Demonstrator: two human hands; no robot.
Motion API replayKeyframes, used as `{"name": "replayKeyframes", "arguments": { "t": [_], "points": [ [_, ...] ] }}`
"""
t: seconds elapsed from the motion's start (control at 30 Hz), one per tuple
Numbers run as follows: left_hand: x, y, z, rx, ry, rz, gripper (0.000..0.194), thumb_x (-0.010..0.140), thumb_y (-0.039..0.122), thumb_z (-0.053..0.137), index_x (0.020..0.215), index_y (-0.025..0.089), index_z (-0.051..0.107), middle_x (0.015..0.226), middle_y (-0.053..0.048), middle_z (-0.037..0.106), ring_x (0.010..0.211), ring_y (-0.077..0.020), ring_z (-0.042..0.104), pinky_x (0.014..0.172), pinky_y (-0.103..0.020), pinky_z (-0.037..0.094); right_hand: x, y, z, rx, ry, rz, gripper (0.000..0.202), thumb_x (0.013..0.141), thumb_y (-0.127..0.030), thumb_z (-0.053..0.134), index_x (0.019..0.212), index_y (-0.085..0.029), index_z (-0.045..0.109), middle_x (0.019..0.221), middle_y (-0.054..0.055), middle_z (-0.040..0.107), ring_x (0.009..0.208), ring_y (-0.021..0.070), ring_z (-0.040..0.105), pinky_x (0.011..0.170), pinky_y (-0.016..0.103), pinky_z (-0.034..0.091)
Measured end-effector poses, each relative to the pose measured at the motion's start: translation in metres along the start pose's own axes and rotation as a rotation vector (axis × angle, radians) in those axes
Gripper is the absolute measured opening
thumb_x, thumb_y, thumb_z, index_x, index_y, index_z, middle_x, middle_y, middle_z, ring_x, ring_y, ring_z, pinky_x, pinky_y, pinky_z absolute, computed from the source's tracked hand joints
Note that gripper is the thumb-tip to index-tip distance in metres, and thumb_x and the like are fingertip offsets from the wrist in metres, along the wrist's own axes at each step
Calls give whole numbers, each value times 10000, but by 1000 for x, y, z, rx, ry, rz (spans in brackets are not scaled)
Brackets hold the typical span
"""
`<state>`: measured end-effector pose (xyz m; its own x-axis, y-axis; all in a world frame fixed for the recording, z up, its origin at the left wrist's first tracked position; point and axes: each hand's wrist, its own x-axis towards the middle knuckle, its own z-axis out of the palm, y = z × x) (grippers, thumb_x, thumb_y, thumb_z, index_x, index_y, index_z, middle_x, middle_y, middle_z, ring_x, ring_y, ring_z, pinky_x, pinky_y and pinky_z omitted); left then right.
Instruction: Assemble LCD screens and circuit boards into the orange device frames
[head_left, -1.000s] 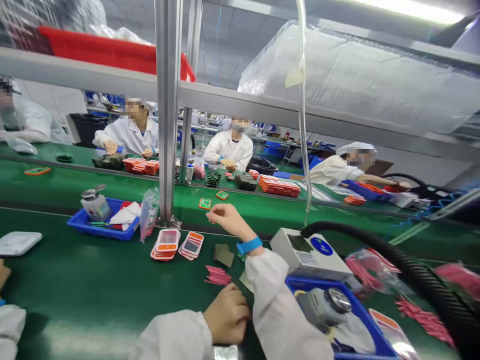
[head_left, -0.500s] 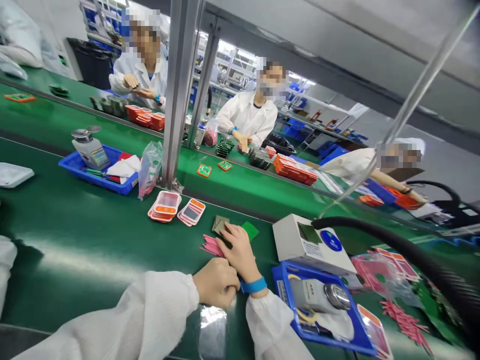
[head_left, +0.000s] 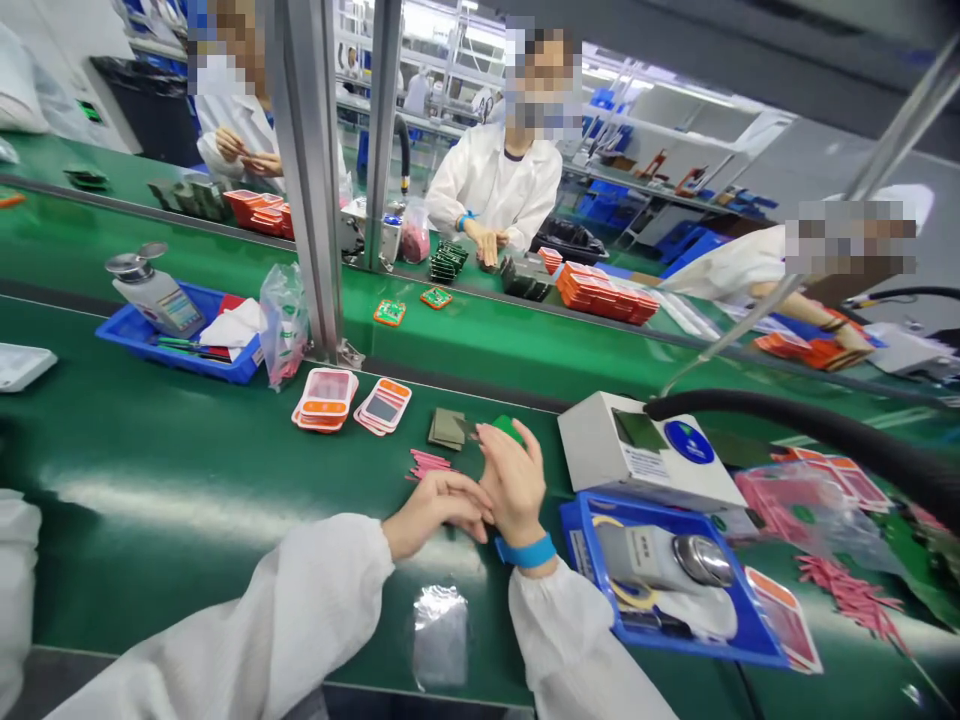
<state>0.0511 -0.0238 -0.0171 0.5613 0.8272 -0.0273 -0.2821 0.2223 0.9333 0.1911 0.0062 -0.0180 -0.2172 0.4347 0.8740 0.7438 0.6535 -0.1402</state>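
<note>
My left hand (head_left: 439, 508) is low over the green bench, its fingers stretched out and touching the palm side of my right hand. My right hand (head_left: 517, 485), with a blue wristband (head_left: 527, 552), is raised beside it; a thin grey-green piece shows at its fingertips, mostly hidden. Just left of those fingertips lies a small stack of grey-green square sheets (head_left: 447, 428). Several pink strips (head_left: 429, 464) are in front of the stack. A bright green piece (head_left: 508, 428) is partly hidden behind my right fingers. A clear plastic bag (head_left: 441, 640) lies flat nearer to me.
Orange-and-white framed panels (head_left: 324, 398) are stacked to the left, beside more panels (head_left: 384, 405). A white box (head_left: 637, 450) and a blue tray (head_left: 750, 650) stand right. Another blue tray (head_left: 225, 370) is at the left. A co-worker (head_left: 499, 190) sits across the bench.
My right hand has drawn back from the grey-green stack and turned upward, a thin piece at its fingertips. My left hand has uncurled from a fist and moved up against it. The view has shifted.
</note>
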Motion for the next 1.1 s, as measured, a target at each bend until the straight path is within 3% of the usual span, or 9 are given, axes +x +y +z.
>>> {"name": "replayKeyframes", "arguments": {
  "t": [0.1,0.2,0.33,0.47,0.53,0.63,0.73,0.8,1.1],
  "points": [
    [-1,13,-13,-251,-68,-78,429,803,445,451,1029,144,656,973,-124,697,945,-231,654,872,-422,490,2,-11,-16,-26,111,-11,389,856,7,507,1174,-212,558,969,70,757,939,233,719,985,495,460],
    [-6,21,-22,-386,-155,-127,522,773,577,548,1084,168,640,1120,-138,666,1106,-271,589,961,-461,424,-1,-23,-26,-31,81,-49,355,834,21,517,1106,-199,582,962,63,762,972,226,709,1025,468,425],
    [-13,22,-25,-476,-160,-153,586,657,577,732,1096,207,614,1066,-84,670,1049,-242,593,956,-426,394,-1,-39,-29,4,-40,-160,244,852,-11,508,1009,-169,608,960,78,763,994,203,702,1067,439,378],
    [-16,27,-30,-499,-137,-197,590,572,488,826,1046,193,635,946,-37,672,899,-173,612,856,-319,417,9,-51,-33,38,-49,-201,158,850,-59,566,931,-180,628,901,70,770,921,180,722,1045,419,396],
    [-17,33,-35,-483,-159,-235,563,534,428,855,1004,191,654,824,5,664,751,-127,602,761,-264,426,14,-54,-37,101,-47,-154,70,860,-136,591,881,-188,633,871,68,772,885,190,722,1032,437,406],
    [-15,42,-41,-425,-254,-326,506,497,293,873,947,166,678,738,19,657,629,-113,570,702,-266,443,18,-54,-42,232,19,51,69,846,-157,588,821,-217,609,825,43,764,822,209,696,996,500,433],
    [-11,47,-41,-344,-409,-399,485,531,265,848,968,126,690,822,-40,690,745,-180,617,801,-344,465,21,-52,-41,354,152,292,200,778,-60,611,836,-245,561,755,-12,722,720,189,647,950,554,467],
    [-8,47,-39,-320,-470,-412,506,571,308,832,1017,126,678,879,-55,689,837,-209,629,869,-379,450,22,-51,-39,453,165,371,273,753,-18,609,879,-247,531,724,-35,688,668,166,621,943,576,470],
    [-4,36,-39,-199,-399,-385,523,565,343,847,1008,158,639,835,-15,598,839,-175,565,826,-335,422,24,-53,-36,557,-21,274,281,762,26,562,853,-231,496,728,-17,704,657,145,597,955,570,451]
  ]
}}
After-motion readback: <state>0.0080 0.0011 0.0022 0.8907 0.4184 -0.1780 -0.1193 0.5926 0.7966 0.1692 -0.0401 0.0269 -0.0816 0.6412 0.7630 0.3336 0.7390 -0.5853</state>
